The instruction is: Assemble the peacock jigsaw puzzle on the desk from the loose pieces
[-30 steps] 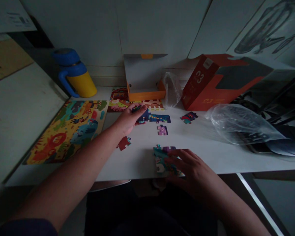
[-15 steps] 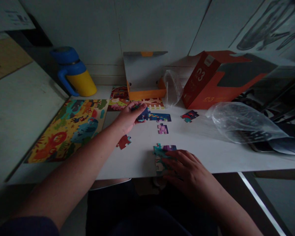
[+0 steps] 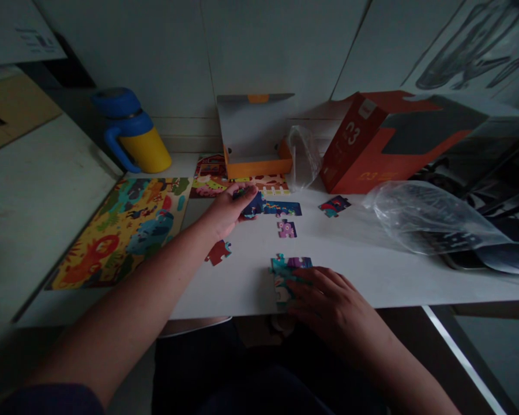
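My left hand (image 3: 230,212) is closed on a dark blue puzzle piece (image 3: 253,206), thumb on top, at the left end of a joined blue strip of puzzle pieces (image 3: 283,208). Whether the held piece locks into the strip I cannot tell. My right hand (image 3: 326,297) lies flat, fingers spread, over a joined teal and purple puzzle section (image 3: 281,274) at the table's front edge, hiding its right part. Between the two sections sits a loose pink puzzle piece (image 3: 287,229). A red puzzle piece (image 3: 218,252) lies below my left wrist, and a dark red-and-teal piece (image 3: 334,206) farther right.
An animal puzzle (image 3: 155,199) covers the left of the white table (image 3: 242,288). Behind stand a blue-yellow jug (image 3: 145,144), an open orange box (image 3: 259,168) on a farm puzzle (image 3: 207,187), and a tall red box (image 3: 354,150). Clear plastic bags (image 3: 428,219) lie to the right.
Both hands keep almost the same place and grip. The whole view has shifted very slightly; the puzzle pieces stay where they were on the table.
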Motion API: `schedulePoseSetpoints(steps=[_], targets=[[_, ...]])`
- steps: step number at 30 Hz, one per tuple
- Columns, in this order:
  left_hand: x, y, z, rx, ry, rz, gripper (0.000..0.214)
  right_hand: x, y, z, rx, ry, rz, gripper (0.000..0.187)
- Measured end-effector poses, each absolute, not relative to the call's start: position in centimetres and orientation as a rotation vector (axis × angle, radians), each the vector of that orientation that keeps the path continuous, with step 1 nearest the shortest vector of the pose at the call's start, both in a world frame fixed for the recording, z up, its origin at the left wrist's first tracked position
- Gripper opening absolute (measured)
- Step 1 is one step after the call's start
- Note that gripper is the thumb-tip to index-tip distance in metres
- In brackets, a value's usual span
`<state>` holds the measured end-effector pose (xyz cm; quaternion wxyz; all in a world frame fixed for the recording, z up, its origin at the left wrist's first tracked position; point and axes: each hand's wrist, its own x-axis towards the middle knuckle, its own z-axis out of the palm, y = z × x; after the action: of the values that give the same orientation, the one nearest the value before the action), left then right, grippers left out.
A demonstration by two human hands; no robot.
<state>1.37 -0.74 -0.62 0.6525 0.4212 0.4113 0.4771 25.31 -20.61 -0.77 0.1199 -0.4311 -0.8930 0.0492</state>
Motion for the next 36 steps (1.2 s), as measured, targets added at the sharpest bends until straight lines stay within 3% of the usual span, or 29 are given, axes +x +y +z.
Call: schedulePoseSetpoints(steps=[4,9,13,17,23,32,36], targets=[[1.5,-1.1,-0.7,0.996,0.945,1.056,0.068,25.5,-19.8,-0.7,-1.294,-2.534,0.164,0.033],[2.0,-1.7,-0.8,1.026,0.939,1.035,0.069,24.0,-16.0,1.1,-1.299,-2.283,0.130,0.036],[2.3,-1.9,-1.0,1.045,0.892,1.036,0.061,21.5,-12.1,1.7,-1.309,-2.165,0.212,0.050],[2.4,-1.7,-1.1,1.018,0.944,1.109,0.055,19.3,-11.1,1.5,-1.340,-2.262,0.260,0.031],[2.3,-1.2,-1.0,0.910,1.010,1.181,0.063,18.2,-12.1,1.3,-1.538,-2.537,0.126,0.054],[-1.3,1.7,1.4,0.821,0.994,1.473,0.038,17.5,-10.7,1.8,-1.509,-2.603,0.207,0.038],[-4.2,3.4,2.4,0.742,0.999,1.624,0.037,17.7,-9.6,2.0,-1.411,-2.673,0.258,0.039]])
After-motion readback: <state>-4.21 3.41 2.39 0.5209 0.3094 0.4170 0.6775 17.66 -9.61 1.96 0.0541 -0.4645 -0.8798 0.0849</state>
